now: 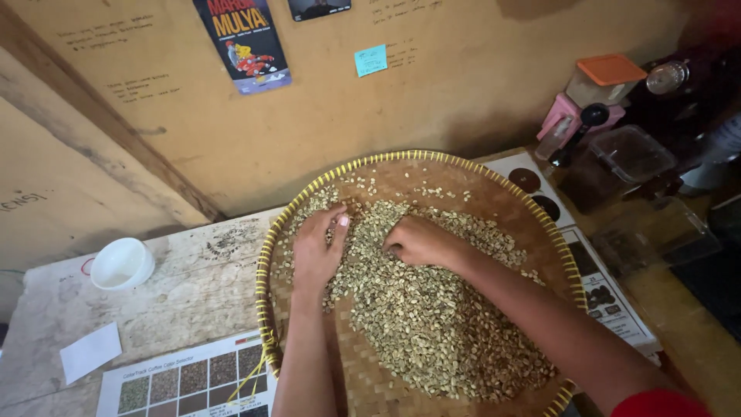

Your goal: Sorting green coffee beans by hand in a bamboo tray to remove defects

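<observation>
Head view, looking down: both my hands are in the beans (432,324), a pale green heap spread across the round woven tray (471,174) that fills the middle of the frame. Left hand (315,251) lies flat near the tray's left rim, fingers together and slightly curled, thumb out; it grips nothing, just rests on the beans. Right hand (421,241) sits just beside it toward the centre, fingers bent down into the heap. Their tips are buried, so I cannot tell whether they pinch a bean or only rake.

The heap is thick toward the lower right of the frame and thin at the top, where a few beans lie scattered apart. To sort well, I judge it best to pull a thin layer toward the bare weave with the right fingers, so each bean shows singly, and keep the left hand as a fence that stops beans sliding to the rim. Light strokes matter: pressing hard could push beans over the yellow edge.

A white cup (121,264) stands well apart at the left on the table (193,293). A colour chart (193,386) lies at the lower left, touching the tray's edge.
</observation>
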